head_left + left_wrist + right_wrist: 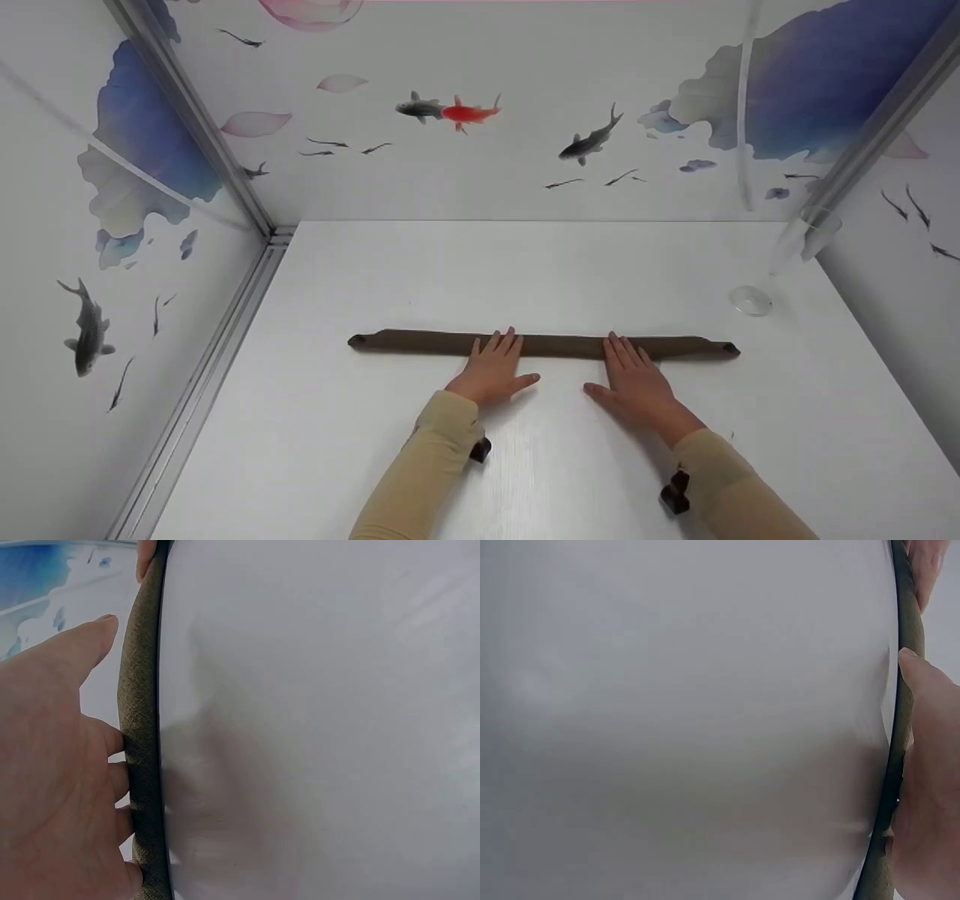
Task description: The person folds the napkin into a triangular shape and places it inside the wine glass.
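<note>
Across the middle of the worktop (525, 277), one long brown roll (562, 346) of material lies side to side, roughly parallel to the rear edge. Both its ends narrow to a point and show dark, hollow mouths; the wrist views show a woven-looking surface.

My left hand (491, 373) is laid on the roll from the near side, left of its midpoint: fingers extended and slightly fanned, thumb stretched out toward the right, nothing grasped. My right hand (637, 386) rests on it to the right of the midpoint, fingers likewise extended but closer together, thumb pointing out to the left, nothing grasped. A bare stretch of roll lies between the two.

Both my sleeves (420, 472) are tan, each with a small black device (481, 449) at the wrist. Beyond the roll's right end, near it, sits a clear round disc (751, 301). Behind the worktop stands a white panel (517, 180) printed with fish and petals.
</note>
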Demonstrator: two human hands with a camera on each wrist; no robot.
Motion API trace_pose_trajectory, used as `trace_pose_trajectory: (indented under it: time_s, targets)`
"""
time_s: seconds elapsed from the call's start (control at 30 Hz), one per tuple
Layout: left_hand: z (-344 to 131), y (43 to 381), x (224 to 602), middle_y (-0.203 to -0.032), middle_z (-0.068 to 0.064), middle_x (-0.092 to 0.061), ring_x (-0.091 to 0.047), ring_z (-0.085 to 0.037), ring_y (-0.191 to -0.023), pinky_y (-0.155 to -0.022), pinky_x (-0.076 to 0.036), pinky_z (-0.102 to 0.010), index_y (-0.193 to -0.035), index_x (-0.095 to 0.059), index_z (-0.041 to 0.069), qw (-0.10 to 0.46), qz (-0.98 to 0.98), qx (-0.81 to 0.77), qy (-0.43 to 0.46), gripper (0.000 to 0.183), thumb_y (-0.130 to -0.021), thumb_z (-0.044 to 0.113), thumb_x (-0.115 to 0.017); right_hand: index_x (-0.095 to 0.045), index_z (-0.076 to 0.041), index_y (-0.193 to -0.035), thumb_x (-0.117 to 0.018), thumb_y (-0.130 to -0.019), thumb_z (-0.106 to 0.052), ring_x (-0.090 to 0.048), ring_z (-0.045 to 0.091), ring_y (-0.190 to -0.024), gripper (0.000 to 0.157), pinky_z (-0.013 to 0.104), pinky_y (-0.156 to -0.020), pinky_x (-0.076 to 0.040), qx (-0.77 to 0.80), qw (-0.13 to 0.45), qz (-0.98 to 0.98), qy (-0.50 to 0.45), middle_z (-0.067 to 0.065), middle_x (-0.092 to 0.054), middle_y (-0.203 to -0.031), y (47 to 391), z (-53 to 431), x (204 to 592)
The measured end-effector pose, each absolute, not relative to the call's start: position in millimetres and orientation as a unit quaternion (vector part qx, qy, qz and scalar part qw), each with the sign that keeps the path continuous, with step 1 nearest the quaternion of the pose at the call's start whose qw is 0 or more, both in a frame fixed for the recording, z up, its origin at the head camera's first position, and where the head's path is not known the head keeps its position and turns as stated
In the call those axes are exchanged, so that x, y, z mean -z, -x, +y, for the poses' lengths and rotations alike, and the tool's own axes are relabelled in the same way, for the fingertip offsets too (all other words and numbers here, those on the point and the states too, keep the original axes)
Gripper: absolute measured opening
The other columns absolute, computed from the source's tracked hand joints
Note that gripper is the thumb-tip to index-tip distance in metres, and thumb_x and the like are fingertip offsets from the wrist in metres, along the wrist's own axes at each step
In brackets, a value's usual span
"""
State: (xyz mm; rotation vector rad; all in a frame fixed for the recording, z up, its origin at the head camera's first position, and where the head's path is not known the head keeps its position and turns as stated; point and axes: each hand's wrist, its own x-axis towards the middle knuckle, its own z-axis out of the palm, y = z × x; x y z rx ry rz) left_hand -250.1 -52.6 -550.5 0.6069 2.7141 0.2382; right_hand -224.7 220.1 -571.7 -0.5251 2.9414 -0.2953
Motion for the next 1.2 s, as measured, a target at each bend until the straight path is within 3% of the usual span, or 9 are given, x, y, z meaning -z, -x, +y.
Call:
trace_pose_trajectory:
  time_s: [0.73, 1.2]
  targets:
    - [-54.3, 251.0, 550.9, -0.162, -0.008, -0.009, -0.008, -0.028, -0.148, -0.115, -0.011, -0.055, -0.157, -0.015, 0.010, 0.176, 0.955, -0.093, -0.219, 0.082, -0.098, 0.064, -0.033, -0.018, 0.019, -0.145, -0.045, -0.098, -0.056, -0.013, 0.048, -0.142, 0.093, 0.058, -0.112, -0.016, 0.125, 0.073, 0.976, 0.160, 0.035, -0.013, -0.154, 217.3, 273.9, 568.2]
    - [-55.3, 249.9, 551.1, -0.162, -0.007, -0.008, -0.007, -0.028, -0.148, -0.115, -0.010, -0.055, -0.157, -0.015, 0.011, 0.176, 0.955, -0.102, -0.215, 0.081, -0.098, 0.063, -0.036, -0.015, 0.018, -0.146, -0.043, -0.099, -0.056, -0.012, 0.049, -0.141, 0.092, 0.062, -0.111, -0.012, 0.139, 0.076, 0.978, 0.135, 0.034, -0.012, -0.154, 215.6, 303.9, 567.3]
